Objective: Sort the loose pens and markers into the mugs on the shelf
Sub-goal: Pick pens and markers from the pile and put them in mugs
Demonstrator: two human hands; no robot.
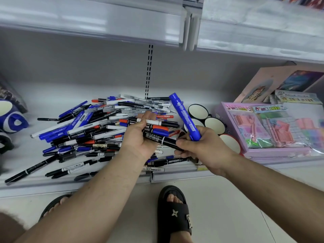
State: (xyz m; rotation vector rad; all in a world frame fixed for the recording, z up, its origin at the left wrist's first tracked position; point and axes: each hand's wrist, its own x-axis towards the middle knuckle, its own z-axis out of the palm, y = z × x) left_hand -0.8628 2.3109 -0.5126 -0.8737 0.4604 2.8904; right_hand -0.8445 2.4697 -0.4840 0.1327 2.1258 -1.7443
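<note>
A heap of loose pens and markers (91, 130) in black, blue, white and red covers the lower shelf. My left hand (140, 135) grips a bundle of several markers (157, 128) above the heap's right side. My right hand (205, 148) holds a thick blue marker (184, 116) upright and pinches the end of a black marker (164, 140) that belongs to the bundle. Several dark mugs with pale insides (199, 111) stand on the shelf just right of the heap, partly hidden behind my right hand.
A pink stationery box (236, 109) with packaged sets lies at the right, books behind it. Blue-and-white mugs (12, 116) sit at the left edge. An upper shelf (105, 23) overhangs. My feet in black slippers (175, 213) stand on the floor below the shelf lip (175, 176).
</note>
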